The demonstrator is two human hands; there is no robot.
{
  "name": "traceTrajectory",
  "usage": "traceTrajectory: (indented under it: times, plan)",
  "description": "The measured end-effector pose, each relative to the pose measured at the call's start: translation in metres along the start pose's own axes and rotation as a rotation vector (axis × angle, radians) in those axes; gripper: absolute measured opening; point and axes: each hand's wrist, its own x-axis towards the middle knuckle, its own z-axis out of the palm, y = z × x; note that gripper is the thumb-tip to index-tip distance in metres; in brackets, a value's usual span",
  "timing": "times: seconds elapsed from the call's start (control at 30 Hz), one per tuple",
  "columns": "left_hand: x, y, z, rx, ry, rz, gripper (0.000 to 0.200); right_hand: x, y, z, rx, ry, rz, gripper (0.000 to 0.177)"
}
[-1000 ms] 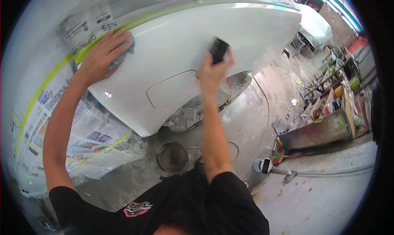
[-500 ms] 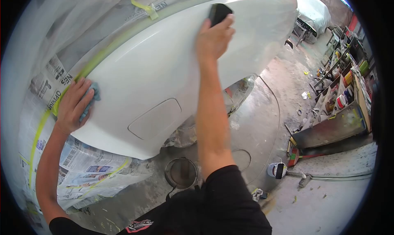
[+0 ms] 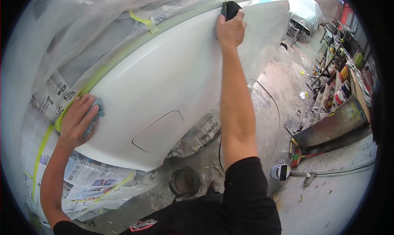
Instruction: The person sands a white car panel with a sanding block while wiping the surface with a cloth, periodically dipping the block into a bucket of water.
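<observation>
A pale white car body panel (image 3: 164, 79) with a fuel-flap outline (image 3: 158, 131) spreads before me. High on the panel, near its upper edge, my right hand (image 3: 232, 30) grips a black sanding block (image 3: 232, 11) pressed to the surface. My left hand (image 3: 78, 118) rests at the panel's near left end, fingers closed over a crumpled blue cloth (image 3: 96, 114), part of which is hidden under the palm. Beside that hand runs yellow-green masking tape (image 3: 98, 74) along the panel's border.
Newspaper (image 3: 88, 169) and plastic sheeting (image 3: 82, 26) cover the neighbouring bodywork. A dark bucket (image 3: 185, 182) stands on the floor below the panel. To the right are a white pail (image 3: 280, 172), a hose (image 3: 276, 99) and a cluttered shelf unit (image 3: 332, 122) with cans.
My right hand has slid the sanding block to the right along the panel's upper part. The left hand stays on the cloth at the left end, while the whole view has shifted slightly.
</observation>
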Motion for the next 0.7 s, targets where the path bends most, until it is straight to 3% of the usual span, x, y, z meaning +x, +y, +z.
traceTrajectory:
  times: [0.07, 0.13, 0.2, 0.3, 0.4, 0.5, 0.6, 0.7]
  plan:
    - [0.0, 0.002, -0.001, -0.003, 0.001, -0.006, 0.064, -0.047, -0.018, 0.019, -0.019, 0.15, -0.147, 0.075]
    - [0.003, 0.002, -0.001, 0.002, 0.009, -0.003, 0.063, -0.137, -0.048, 0.003, 0.042, 0.056, -0.375, 0.081]
    - [0.002, 0.003, 0.0, -0.003, 0.005, -0.001, 0.063, -0.184, -0.06, -0.008, 0.155, 0.037, -0.476, 0.085]
    - [0.0, 0.002, 0.002, -0.002, 0.002, -0.011, 0.065, -0.085, -0.021, 0.003, 0.056, 0.039, -0.421, 0.074]
    - [0.001, 0.001, 0.0, -0.02, -0.003, -0.015, 0.066, 0.019, -0.012, -0.012, -0.071, -0.129, -0.013, 0.066]
    - [0.002, 0.002, -0.001, -0.02, 0.014, -0.009, 0.067, -0.009, -0.023, 0.006, -0.098, -0.016, -0.055, 0.068]
    - [0.002, 0.002, 0.0, -0.02, 0.004, -0.011, 0.068, -0.118, -0.042, -0.004, 0.003, -0.061, -0.322, 0.074]
    - [0.002, 0.001, 0.002, -0.005, 0.0, -0.003, 0.068, -0.094, -0.016, -0.004, 0.052, -0.065, -0.419, 0.077]
